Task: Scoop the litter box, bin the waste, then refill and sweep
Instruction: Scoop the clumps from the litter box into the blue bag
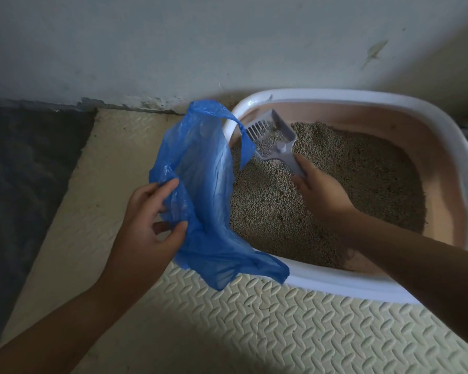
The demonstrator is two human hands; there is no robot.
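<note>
A white-rimmed litter box (362, 97) with a pink inner wall stands against the wall, filled with grey-brown litter (349, 179). My right hand (319, 190) grips the handle of a grey slotted scoop (270, 136), raised over the box's far left corner with some litter in it. My left hand (143, 211) pinches the edge of a blue plastic bag (208, 190), held open beside the box's left rim. One bag handle hangs in front of the scoop's left edge.
A cream foam mat (254, 319) with an embossed pattern lies under the box and under me. A dark grey floor strip (25, 171) runs along the left. The pale wall (173, 49) is close behind the box.
</note>
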